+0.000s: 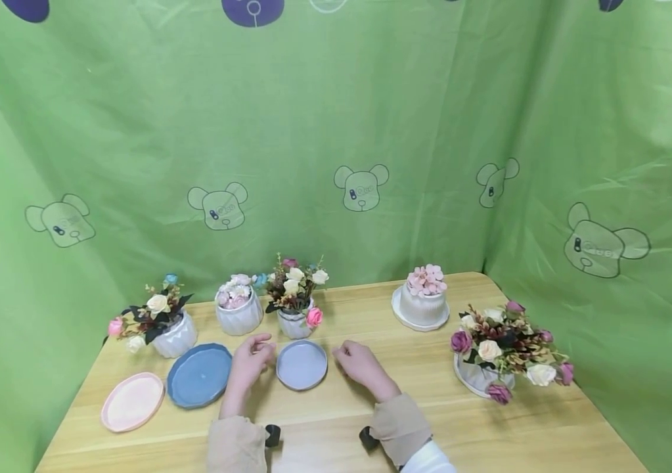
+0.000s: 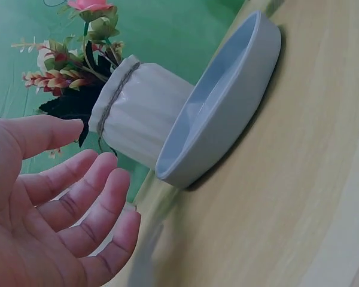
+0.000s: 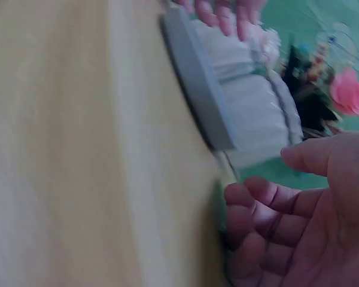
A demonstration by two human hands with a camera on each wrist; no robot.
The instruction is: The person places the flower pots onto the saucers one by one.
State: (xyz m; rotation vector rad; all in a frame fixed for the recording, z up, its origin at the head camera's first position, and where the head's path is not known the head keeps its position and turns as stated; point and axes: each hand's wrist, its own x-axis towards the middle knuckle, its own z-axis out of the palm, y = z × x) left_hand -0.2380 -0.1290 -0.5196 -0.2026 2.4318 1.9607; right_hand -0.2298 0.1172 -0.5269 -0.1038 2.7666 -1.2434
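A small grey-blue saucer (image 1: 302, 365) lies flat on the wooden table between my two hands. My left hand (image 1: 250, 361) hovers at its left side, fingers loosely bent and holding nothing. On the other side is my right hand (image 1: 364, 368), its fingers more curled but with nothing in them. In the left wrist view, a gap shows between the left fingertips (image 2: 116, 179) and the saucer (image 2: 242, 113). Just behind the saucer stands a white ribbed pot (image 1: 295, 324) of artificial roses, with twine round its rim (image 2: 116, 89).
Left of me lie a dark blue plate (image 1: 200, 376) and a pink plate (image 1: 133, 402). Two more white flower pots (image 1: 176, 336) (image 1: 240, 316) stand behind them. On the right, two potted flower arrangements (image 1: 424, 309) (image 1: 480, 378) sit on white saucers. A green curtain (image 1: 288, 131) surrounds the table.
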